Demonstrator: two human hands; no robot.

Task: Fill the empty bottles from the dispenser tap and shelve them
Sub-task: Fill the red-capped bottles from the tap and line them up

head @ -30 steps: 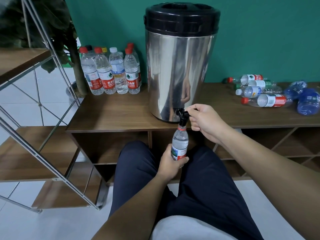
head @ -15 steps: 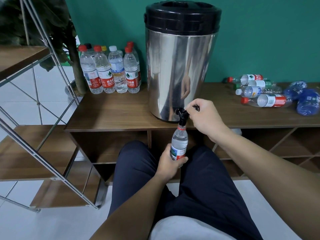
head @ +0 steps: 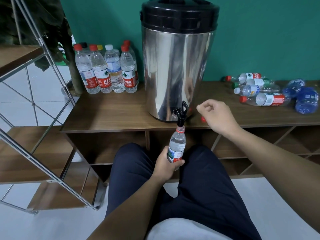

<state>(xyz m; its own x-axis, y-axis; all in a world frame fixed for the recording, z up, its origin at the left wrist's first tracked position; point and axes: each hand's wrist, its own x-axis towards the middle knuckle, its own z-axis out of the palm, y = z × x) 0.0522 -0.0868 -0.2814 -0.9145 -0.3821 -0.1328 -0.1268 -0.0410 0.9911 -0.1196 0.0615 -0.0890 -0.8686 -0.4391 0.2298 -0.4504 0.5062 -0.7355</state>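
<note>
A steel dispenser [head: 176, 66] with a black lid stands on the wooden cabinet top [head: 107, 115]. Its black tap [head: 181, 116] hangs over the front edge, with the lever standing upright. My left hand [head: 168, 166] grips a clear bottle [head: 178, 143] with a red-and-white label; its uncapped neck sits right under the tap spout. The bottle looks nearly full of water. My right hand [head: 216, 115] hovers to the right of the tap, fingers loosely curled, holding nothing. A small red cap [head: 203, 119] lies on the cabinet top beside that hand.
Several capped upright bottles [head: 105, 71] stand left of the dispenser. Several empty bottles [head: 259, 90] and crumpled blue ones [head: 304, 99] lie on the right. Open cubbies run under the cabinet top. A metal-framed wooden shelf rack [head: 34, 153] stands at the left, beside a plant [head: 65, 40].
My right hand has let go of the tap lever and moved away to the right. The lever now stands upright. My left hand still holds the bottle under the spout.
</note>
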